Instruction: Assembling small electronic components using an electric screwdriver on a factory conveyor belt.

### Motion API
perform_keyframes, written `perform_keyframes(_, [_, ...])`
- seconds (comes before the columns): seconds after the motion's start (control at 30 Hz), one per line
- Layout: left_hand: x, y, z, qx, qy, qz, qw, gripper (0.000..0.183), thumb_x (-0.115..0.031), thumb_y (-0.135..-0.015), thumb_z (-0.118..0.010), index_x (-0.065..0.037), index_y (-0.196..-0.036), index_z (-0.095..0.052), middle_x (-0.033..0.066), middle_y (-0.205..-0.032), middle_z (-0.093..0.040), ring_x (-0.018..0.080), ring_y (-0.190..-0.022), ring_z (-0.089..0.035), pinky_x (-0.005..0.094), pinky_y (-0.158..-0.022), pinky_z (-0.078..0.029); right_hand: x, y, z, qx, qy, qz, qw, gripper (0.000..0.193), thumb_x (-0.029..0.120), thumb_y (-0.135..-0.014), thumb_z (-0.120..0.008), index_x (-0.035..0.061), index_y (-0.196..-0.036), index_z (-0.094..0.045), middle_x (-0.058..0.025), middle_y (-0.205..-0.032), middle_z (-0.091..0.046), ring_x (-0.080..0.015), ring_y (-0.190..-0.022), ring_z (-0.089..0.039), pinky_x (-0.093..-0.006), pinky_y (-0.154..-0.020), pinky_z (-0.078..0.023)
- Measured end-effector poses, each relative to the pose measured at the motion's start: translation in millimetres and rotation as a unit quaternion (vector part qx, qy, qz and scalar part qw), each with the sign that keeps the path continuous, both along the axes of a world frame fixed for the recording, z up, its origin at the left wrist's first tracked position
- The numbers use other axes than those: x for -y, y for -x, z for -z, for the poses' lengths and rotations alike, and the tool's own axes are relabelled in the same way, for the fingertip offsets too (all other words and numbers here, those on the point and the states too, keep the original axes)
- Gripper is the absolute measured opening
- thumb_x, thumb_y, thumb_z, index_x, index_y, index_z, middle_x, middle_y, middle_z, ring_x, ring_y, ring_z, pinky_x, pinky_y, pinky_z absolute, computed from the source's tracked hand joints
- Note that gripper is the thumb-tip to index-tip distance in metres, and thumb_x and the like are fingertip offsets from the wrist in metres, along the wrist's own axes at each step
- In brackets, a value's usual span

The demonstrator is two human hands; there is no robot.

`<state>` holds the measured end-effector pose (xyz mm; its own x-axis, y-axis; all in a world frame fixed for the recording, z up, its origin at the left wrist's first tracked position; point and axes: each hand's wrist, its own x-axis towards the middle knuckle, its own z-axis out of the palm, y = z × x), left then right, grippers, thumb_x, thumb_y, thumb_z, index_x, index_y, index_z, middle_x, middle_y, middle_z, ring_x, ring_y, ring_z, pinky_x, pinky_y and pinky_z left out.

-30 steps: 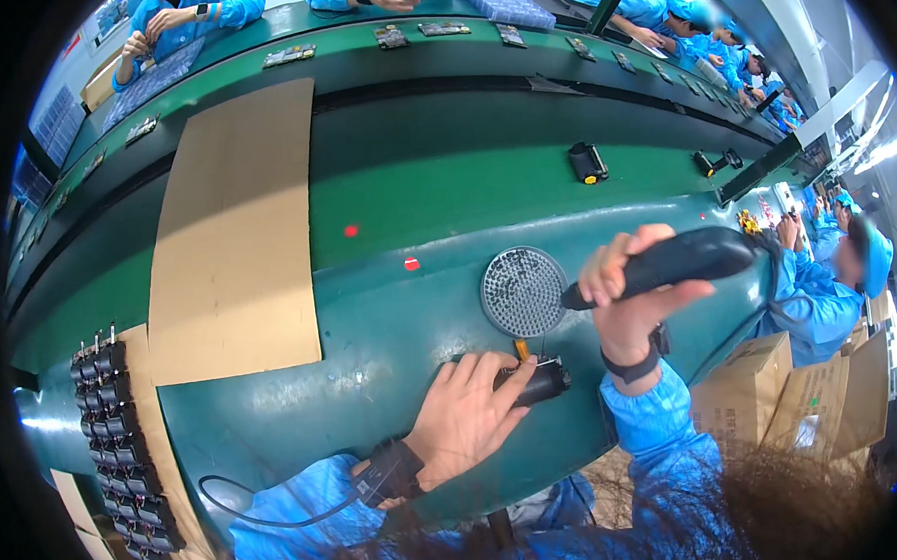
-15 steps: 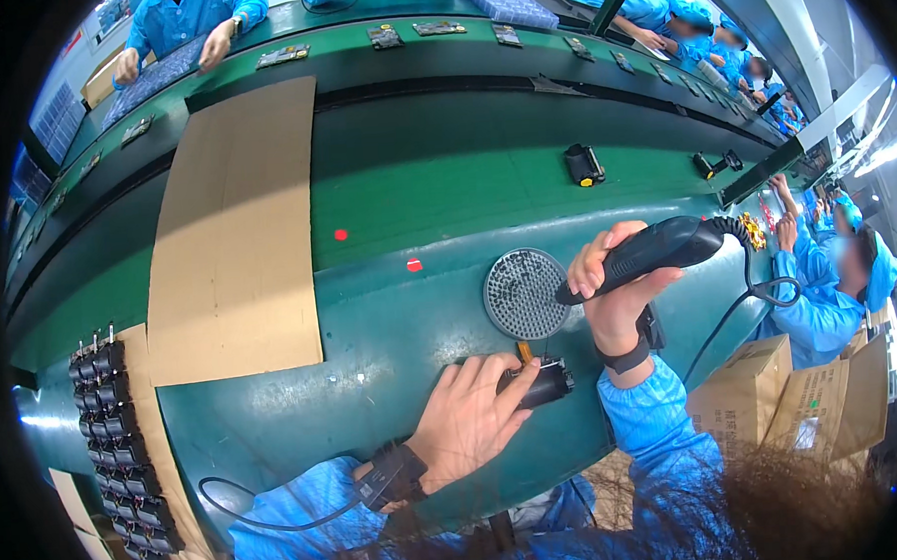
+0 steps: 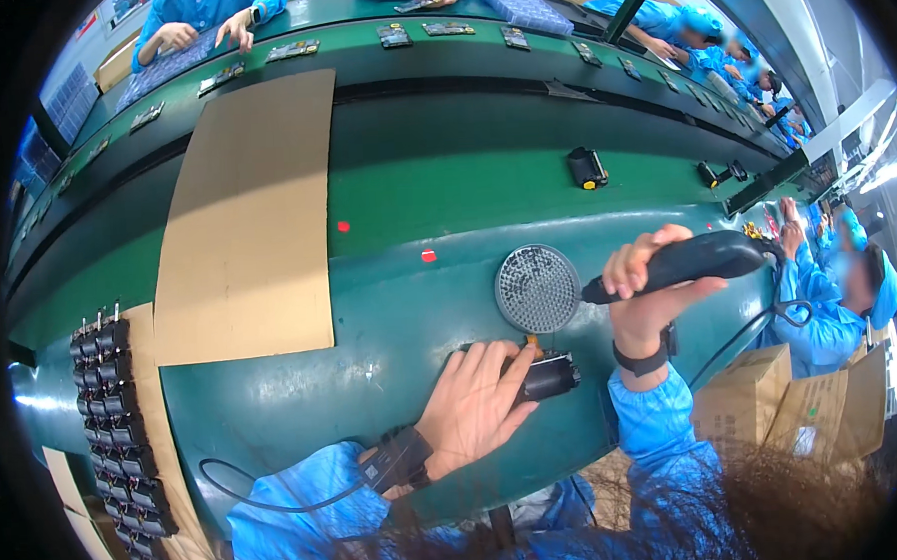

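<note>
My left hand (image 3: 479, 404) lies on the green bench with its fingers closed over a small black housing (image 3: 551, 377), steadying it. An orange flat ribbon (image 3: 533, 342) sticks up from the housing's far side. In my right hand (image 3: 645, 306) is a black electric screwdriver (image 3: 703, 261), held almost level. Its narrow end points left, close to the right rim of a round grey dish (image 3: 537, 246). Many small pits or pieces fill the dish; they are too small to tell. Black wrist straps sit on both my wrists.
Rows of black housings (image 3: 119, 414) stand at the left beside a cardboard sheet (image 3: 251, 219). Two black parts (image 3: 588, 169) lie on the green strip ahead. Circuit boards line the far belt (image 3: 448, 28). Co-workers in blue sit beyond and at right, near open cartons (image 3: 804, 405).
My right hand and the screwdriver have drawn to the right, so the tip no longer overlaps the dish's edge. My left hand keeps hold of the housing. The whole view has shifted slightly.
</note>
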<state>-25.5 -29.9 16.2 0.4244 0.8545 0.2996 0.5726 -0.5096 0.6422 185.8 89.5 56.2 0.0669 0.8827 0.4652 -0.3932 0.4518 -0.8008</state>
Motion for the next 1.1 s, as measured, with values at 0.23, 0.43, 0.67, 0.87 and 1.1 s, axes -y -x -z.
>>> perform_keyframes(0.23, [-2.8, 2.3, 5.3, 0.010, -0.004, -0.013, 1.000, 0.063, -0.028, -0.078, -0.082, 0.000, -0.130, -0.060, 0.0106, -0.117, -0.055, 0.0291, -0.108, -0.054, 0.0398, -0.088, -0.045, 53.5, 21.0, -24.6, -0.088, -0.024, -0.134, 0.987, 0.085, 0.091, -0.083, -0.034, 0.0096, -0.103, -0.047, -0.0002, -0.058, -0.045, -0.0118, -0.041, -0.041, -0.0284, -0.038, -0.039])
perform_keyframes(0.43, [-3.9, 1.2, 5.7, 0.009, 0.012, -0.006, 1.000, 0.061, -0.029, -0.077, -0.083, -0.002, -0.129, -0.062, 0.0094, -0.116, -0.055, 0.0282, -0.108, -0.054, 0.0393, -0.089, -0.045, 66.7, 36.3, -1.6, -0.043, -0.065, -0.188, 0.979, 0.093, 0.094, -0.077, -0.037, 0.0050, -0.102, -0.046, -0.0065, -0.060, -0.050, -0.0150, -0.044, -0.046, -0.0300, -0.042, -0.043])
perform_keyframes(0.67, [-4.3, 2.8, 8.3, 0.012, 0.008, -0.006, 1.000, 0.061, -0.030, -0.077, -0.082, -0.003, -0.128, -0.062, 0.0090, -0.116, -0.055, 0.0279, -0.109, -0.054, 0.0392, -0.090, -0.045, 65.7, 40.7, 9.4, -0.009, -0.043, -0.179, 0.983, 0.093, 0.094, -0.075, -0.039, 0.0052, -0.103, -0.046, -0.0069, -0.061, -0.051, -0.0150, -0.047, -0.048, -0.0291, -0.045, -0.044])
perform_keyframes(0.87, [-4.4, 3.5, 8.1, 0.015, 0.011, -0.006, 1.000, 0.060, -0.031, -0.078, -0.081, -0.003, -0.128, -0.063, 0.0095, -0.117, -0.055, 0.0283, -0.110, -0.054, 0.0396, -0.091, -0.045, 66.6, 46.4, 5.8, 0.046, -0.036, -0.147, 0.987, 0.085, 0.092, -0.081, -0.035, 0.0085, -0.098, -0.042, -0.0013, -0.058, -0.046, -0.0126, -0.043, -0.045, -0.0286, -0.039, -0.041])
perform_keyframes(1.1, [-3.8, 3.1, 8.3, 0.009, 0.011, -0.008, 1.000, 0.059, -0.031, -0.078, -0.081, -0.003, -0.127, -0.062, 0.0096, -0.118, -0.056, 0.0286, -0.111, -0.054, 0.0399, -0.091, -0.045, 66.5, 46.0, 8.1, 0.048, -0.055, -0.164, 0.984, 0.086, 0.091, -0.082, -0.036, 0.0075, -0.099, -0.044, -0.0022, -0.059, -0.046, -0.0129, -0.044, -0.045, -0.0286, -0.040, -0.042])
